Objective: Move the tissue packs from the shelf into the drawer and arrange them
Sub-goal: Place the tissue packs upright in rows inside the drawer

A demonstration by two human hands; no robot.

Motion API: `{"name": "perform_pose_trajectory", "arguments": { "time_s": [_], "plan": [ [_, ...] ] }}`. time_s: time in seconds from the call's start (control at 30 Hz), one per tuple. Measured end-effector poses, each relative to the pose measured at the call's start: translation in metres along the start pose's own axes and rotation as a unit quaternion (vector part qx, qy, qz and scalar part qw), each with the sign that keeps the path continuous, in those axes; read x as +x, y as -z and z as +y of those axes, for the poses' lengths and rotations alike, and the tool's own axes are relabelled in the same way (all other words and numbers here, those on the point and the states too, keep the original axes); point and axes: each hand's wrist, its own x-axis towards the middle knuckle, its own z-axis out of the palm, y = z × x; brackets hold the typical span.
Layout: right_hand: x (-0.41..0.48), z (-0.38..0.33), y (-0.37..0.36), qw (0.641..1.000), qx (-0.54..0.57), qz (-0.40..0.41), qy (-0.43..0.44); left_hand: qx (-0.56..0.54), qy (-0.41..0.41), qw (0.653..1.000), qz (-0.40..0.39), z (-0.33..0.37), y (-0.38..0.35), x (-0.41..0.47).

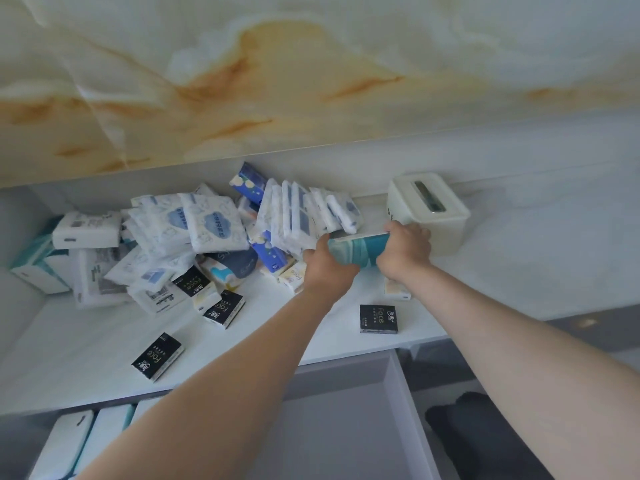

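Both hands on one teal pack [358,249], near shelf [104,348] back edge, right of middle. Left hand [325,263] clamps left end, right hand [405,251] clamps right end, fingers curled round it. Pack's long axis runs left to right, along shelf front edge. Open drawer [346,427] lies below, toward person: pull back and down looks next. Count: one teal pack held, four black packs [157,356] loose, big heap [194,230] uncountable toward left back corner, one tissue box [429,209] just right of right hand. At least two packs in drawer's left end [62,441].
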Motion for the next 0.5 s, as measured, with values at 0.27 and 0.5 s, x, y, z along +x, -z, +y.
{"name": "perform_pose_trajectory", "arguments": {
  "time_s": [0.27, 0.5],
  "plan": [
    [-0.042, -0.006, 0.012, 0.988, -0.01, 0.021, 0.15, -0.053, -0.034, 0.995, 0.083, -0.011, 0.027, -0.033],
    [-0.091, -0.041, 0.019, 0.959, -0.031, 0.044, 0.277, -0.067, -0.057, 0.992, 0.087, -0.051, 0.094, -0.082]
  ]
}}
